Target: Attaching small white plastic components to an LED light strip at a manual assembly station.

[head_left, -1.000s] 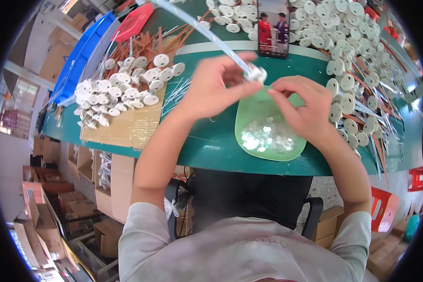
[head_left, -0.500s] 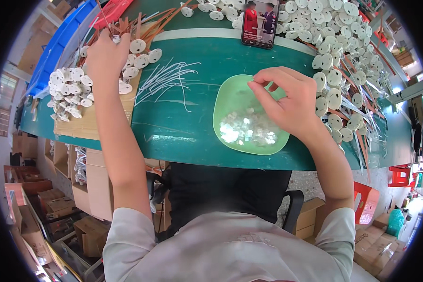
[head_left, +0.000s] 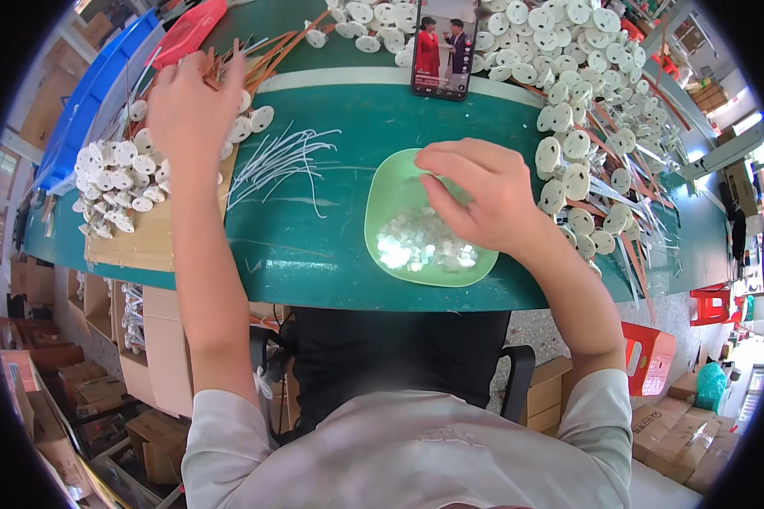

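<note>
By white round plastic discs | left hand, gone from squarish green plastic bowl | right hand alone above, curled | grasps unclear

The bowl looks like smooth, matt plastic, the flakes in it shiny. White discs on the left look like smooth plastic, the sheet under them brown cardboard. The tabletop is glossy, lightly scratched.

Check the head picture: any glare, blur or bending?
Head view: glare streaks the table left of the bowl, and the pieces inside glint; head view: left hand looks slightly blurred; head view: the table's near edge bows.
</note>
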### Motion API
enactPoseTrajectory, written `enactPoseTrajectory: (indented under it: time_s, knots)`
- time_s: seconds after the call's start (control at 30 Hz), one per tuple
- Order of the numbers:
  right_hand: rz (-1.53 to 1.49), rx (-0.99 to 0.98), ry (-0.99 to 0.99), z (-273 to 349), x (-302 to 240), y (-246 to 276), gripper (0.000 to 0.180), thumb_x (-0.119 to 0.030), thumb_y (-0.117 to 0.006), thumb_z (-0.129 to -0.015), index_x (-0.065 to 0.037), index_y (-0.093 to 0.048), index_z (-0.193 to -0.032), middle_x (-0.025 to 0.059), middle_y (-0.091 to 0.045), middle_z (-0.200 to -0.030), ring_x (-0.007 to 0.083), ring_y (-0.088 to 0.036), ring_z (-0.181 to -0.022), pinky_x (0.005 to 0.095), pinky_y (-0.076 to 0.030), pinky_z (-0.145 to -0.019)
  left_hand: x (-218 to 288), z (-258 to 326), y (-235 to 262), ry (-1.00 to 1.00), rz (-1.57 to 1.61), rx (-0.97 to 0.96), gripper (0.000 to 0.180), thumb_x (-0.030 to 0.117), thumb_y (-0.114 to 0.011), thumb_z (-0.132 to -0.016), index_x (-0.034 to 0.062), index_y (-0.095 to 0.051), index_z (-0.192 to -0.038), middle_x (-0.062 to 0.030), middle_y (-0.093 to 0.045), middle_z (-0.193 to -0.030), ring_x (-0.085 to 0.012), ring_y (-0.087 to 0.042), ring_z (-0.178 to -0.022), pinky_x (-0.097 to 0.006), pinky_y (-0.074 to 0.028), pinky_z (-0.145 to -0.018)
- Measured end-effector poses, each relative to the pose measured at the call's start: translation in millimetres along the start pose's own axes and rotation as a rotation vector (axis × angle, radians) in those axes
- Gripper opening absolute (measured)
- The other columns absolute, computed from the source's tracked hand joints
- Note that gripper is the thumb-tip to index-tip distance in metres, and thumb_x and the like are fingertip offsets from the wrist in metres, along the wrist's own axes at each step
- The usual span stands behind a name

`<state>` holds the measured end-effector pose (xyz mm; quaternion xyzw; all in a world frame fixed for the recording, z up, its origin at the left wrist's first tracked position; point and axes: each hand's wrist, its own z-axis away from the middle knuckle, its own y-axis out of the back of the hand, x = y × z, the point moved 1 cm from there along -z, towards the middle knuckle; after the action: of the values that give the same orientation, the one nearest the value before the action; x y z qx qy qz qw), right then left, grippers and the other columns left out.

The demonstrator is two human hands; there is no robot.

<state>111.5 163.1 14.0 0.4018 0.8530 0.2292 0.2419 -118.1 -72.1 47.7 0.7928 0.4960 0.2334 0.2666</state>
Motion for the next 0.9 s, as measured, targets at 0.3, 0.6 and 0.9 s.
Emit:
enactPoseTrajectory:
  time_s: [0.3, 0.6, 0.9]
  knots:
    - [-0.007, -0.088, 0.082, 5, 5, 2, 0.016, 0.006, -0.058, -0.064, 0.000, -0.061, -0.078, 0.0123, -0.070, -0.086, 0.0253, -0.063, -0.061, 0.0346, -0.052, -0.053, 96, 59, 4, -0.759, 0.721, 0.124, 0.030, 0.033, -0.081, -0.080, 0.0068, -0.071, -0.092, -0.0052, -0.066, -0.083, -0.0264, -0.065, -0.078, -0.038, -0.052, -0.066]
    - [-0.004, -0.073, 0.127, 10, 3, -4, 0.018, 0.006, -0.059, -0.058, -0.001, -0.060, -0.074, 0.0109, -0.068, -0.083, 0.0235, -0.059, -0.055, 0.0326, -0.048, -0.048, 101, 69, -4, -0.795, 0.939, 0.055, 0.022, 0.022, -0.083, -0.077, 0.0060, -0.071, -0.086, -0.0045, -0.067, -0.078, -0.0242, -0.065, -0.072, -0.035, -0.052, -0.060]
    - [-0.026, -0.104, 0.129, 13, 4, -6, 0.019, 0.003, -0.061, -0.057, -0.002, -0.062, -0.076, 0.0099, -0.068, -0.082, 0.0245, -0.060, -0.056, 0.0335, -0.048, -0.048, 101, 71, -3, -0.822, 0.946, -0.003, 0.019, 0.019, -0.083, -0.078, 0.0055, -0.071, -0.085, -0.0051, -0.067, -0.078, -0.0246, -0.065, -0.071, -0.035, -0.052, -0.060]
